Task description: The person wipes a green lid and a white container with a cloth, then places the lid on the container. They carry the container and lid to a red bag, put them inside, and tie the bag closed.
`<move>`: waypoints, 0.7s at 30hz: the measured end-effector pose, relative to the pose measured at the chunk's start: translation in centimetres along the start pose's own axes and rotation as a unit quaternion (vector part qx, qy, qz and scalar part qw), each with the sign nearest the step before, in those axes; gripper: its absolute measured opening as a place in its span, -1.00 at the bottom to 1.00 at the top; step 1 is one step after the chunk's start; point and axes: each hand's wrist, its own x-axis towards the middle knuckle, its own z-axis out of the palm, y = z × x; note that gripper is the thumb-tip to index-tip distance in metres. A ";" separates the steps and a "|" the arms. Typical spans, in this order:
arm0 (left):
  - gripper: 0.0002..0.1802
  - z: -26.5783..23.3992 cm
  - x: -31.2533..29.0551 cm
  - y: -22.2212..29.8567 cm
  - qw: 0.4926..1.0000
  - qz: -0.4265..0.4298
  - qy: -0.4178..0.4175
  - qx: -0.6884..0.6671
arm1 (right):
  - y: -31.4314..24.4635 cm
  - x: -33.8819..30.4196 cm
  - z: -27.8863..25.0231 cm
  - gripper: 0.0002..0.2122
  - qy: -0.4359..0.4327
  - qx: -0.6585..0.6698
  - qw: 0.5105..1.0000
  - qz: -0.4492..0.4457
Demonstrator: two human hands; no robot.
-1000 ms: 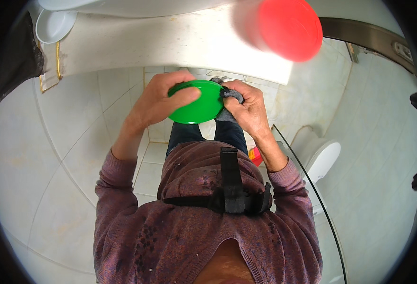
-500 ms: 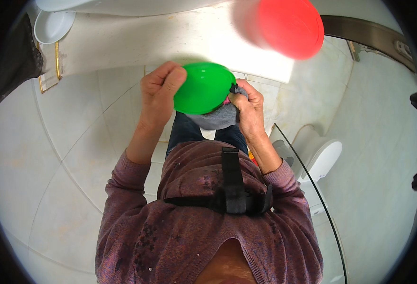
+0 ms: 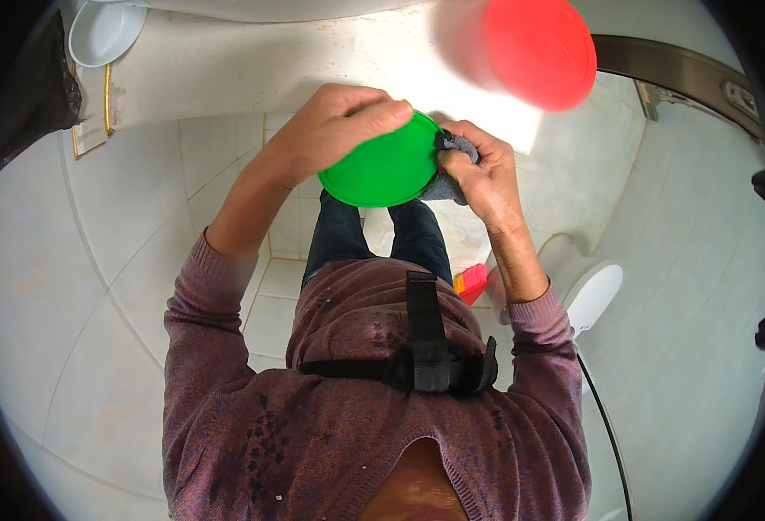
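A green round plastic lid (image 3: 378, 169) with a raised rim is held tilted in front of my body, over my legs. My left hand (image 3: 339, 130) is closed on its far left edge, thumb lying across the upper face. At the opposite edge, my right hand (image 3: 491, 178) grips a bunched grey cloth (image 3: 445, 187) with dark trim, pressing it around the rim. The thumb sits on the near side of the cloth; the other fingers are partly hidden behind it. Some of the cloth hangs below the lid.
Ahead runs a pale counter (image 3: 252, 74), bearing a red round plastic piece (image 3: 543, 56) at right and a white bowl (image 3: 105, 35) at far left. A white toilet (image 3: 595, 295) stands to the right. Near my feet is a red and yellow object (image 3: 472, 282).
My left hand has shifted right and farther along the lid's edge. My right hand has moved right with the cloth, which now shows less beneath the lid.
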 end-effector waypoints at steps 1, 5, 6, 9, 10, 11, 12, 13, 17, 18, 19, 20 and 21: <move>-0.69 0.3 0.2 0.2 1.000 0.008 -0.006 0.018 | -0.2 0.1 -0.1 -0.87 0.005 0.003 1.000 -0.009; -0.71 1.4 0.2 0.0 0.998 0.058 0.034 0.013 | -0.4 0.2 -0.1 -0.86 0.043 0.046 0.998 -0.015; -0.71 1.5 0.0 -0.2 0.997 0.066 0.048 0.006 | -0.2 0.1 0.1 -0.86 0.054 0.058 0.997 -0.021; -0.73 1.5 -0.4 -0.8 0.992 0.059 0.110 -0.025 | 0.6 -0.4 0.9 -0.84 0.086 0.127 0.988 0.017; -0.74 1.5 -0.5 -1.1 0.988 0.066 0.137 -0.038 | 0.9 -0.7 1.4 -0.83 0.094 0.156 0.983 0.029; -0.74 1.5 -0.5 -1.4 0.983 0.073 0.164 -0.051 | 1.2 -0.9 2.0 -0.82 0.101 0.217 0.969 0.052; -0.75 1.6 -0.5 -1.6 0.974 0.082 0.182 -0.108 | 1.5 -1.0 2.7 -0.81 0.106 0.278 0.953 0.065; -0.75 1.8 -0.4 -1.9 0.962 0.091 0.199 -0.165 | 1.8 -1.1 3.3 -0.80 0.113 0.336 0.932 0.080; -0.75 3.3 -0.3 -3.1 0.901 0.109 0.289 -0.304 | 2.2 -1.0 4.2 -0.77 0.126 0.411 0.893 0.131; -0.74 3.2 -0.3 -3.2 0.914 0.119 0.275 -0.275 | 2.2 -0.9 4.1 -0.78 0.119 0.390 0.905 0.121; -0.73 2.8 -0.3 -3.2 0.925 0.129 0.260 -0.246 | 2.0 -0.8 3.8 -0.79 0.113 0.364 0.917 0.120; -0.73 2.3 -0.4 -3.0 0.935 0.137 0.244 -0.217 | 1.7 -0.8 3.3 -0.79 0.110 0.339 0.926 0.122; -0.72 1.5 -0.3 -2.7 0.956 0.143 0.195 -0.164 | 1.5 -0.8 2.9 -0.80 0.098 0.296 0.945 0.101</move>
